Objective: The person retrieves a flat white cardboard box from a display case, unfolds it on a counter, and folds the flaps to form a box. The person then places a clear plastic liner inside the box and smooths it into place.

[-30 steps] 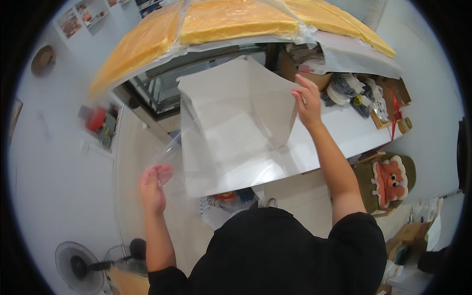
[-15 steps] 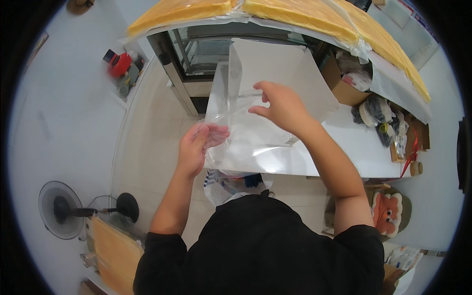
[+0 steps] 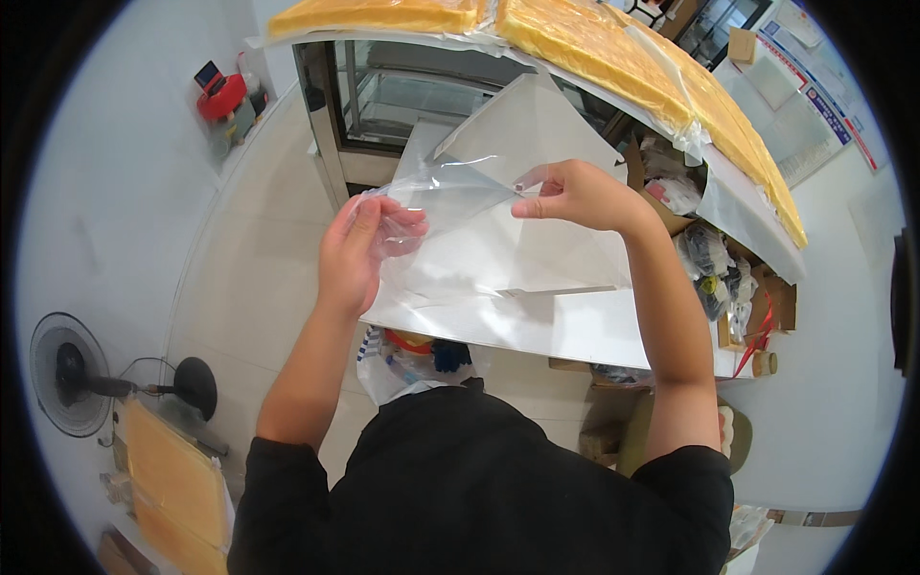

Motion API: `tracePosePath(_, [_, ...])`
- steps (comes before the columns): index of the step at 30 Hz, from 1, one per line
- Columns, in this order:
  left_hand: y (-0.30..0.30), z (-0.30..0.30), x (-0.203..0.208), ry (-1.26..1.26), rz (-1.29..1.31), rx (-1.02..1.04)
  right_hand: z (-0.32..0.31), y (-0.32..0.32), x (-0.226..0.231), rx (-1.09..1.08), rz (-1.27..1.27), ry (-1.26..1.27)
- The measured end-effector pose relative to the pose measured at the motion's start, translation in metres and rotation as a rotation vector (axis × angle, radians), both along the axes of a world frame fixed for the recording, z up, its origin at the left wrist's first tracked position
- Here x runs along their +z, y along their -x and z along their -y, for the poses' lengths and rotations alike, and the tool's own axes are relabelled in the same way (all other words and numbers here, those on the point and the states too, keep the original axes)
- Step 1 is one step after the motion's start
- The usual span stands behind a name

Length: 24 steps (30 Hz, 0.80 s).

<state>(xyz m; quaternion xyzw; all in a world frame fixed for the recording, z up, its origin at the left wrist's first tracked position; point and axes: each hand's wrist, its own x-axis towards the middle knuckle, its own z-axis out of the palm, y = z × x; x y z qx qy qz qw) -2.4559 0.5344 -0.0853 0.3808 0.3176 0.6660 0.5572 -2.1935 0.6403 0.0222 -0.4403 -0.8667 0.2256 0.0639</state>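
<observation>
A sheet of clear plastic film [image 3: 460,182] is stretched between my two hands above a white table. Its left part is bunched in my left hand [image 3: 369,230], which is closed on it with the thumb on top. At the other side, a pointed corner of the film reaches the thumb and forefinger of my right hand [image 3: 565,196], which pinch it. Below and behind the film stands a white box [image 3: 541,120] with upright panels, turned at an angle to the table. Glare on the film blurs the box's lower edges.
The white table [image 3: 613,331] borders a glass cabinet [image 3: 412,96]. Yellow wrapped slabs [image 3: 594,48] lie on a shelf above. To the right are cardboard boxes [image 3: 781,302] and bagged items [image 3: 704,254]. A plastic bag [image 3: 383,369] sits below the front edge; a fan [image 3: 72,374] stands left.
My right hand has gone from empty, fingers apart, to pinching the film's corner. The film now spans both hands, and the white box sits more askew. The whole view has also turned slightly.
</observation>
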Motion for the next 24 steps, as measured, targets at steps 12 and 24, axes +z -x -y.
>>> tracePosePath(12, [-0.006, -0.002, 0.016, -0.123, -0.017, -0.071, 0.015, 0.002, 0.003, -0.174, -0.288, 0.127])
tracePosePath(24, [-0.013, 0.000, 0.027, -0.138, -0.073, 0.023, 0.031, -0.018, 0.010, -0.155, -0.260, 0.108])
